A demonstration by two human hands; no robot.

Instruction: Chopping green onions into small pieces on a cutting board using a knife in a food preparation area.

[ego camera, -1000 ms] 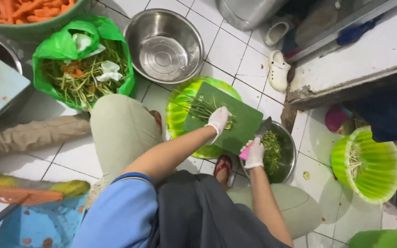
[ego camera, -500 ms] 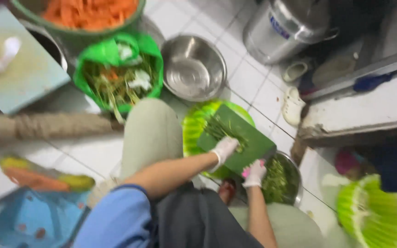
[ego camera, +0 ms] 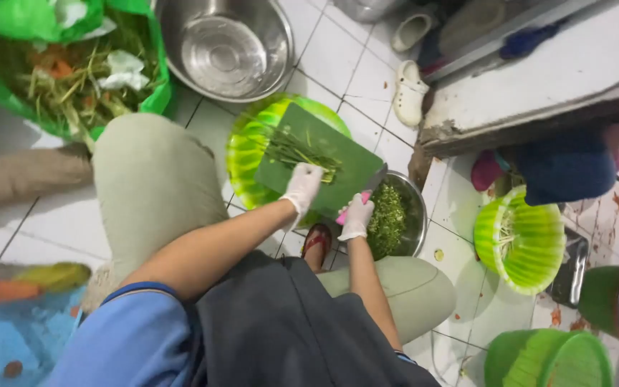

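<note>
White-gloved hands work low over the tiled floor. Right hand is closed around a pink-handled knife, blade partly hidden at the green cutting board edge. Left hand presses flat on a bundle of green stalks. Chopped greens fill a steel bowl beside the board; beyond, an empty steel basin, cut off at top.

A food-prep corner on a white tiled floor: steel bowls, green colanders, a cutting board with greens, vegetable scraps far left.
</note>
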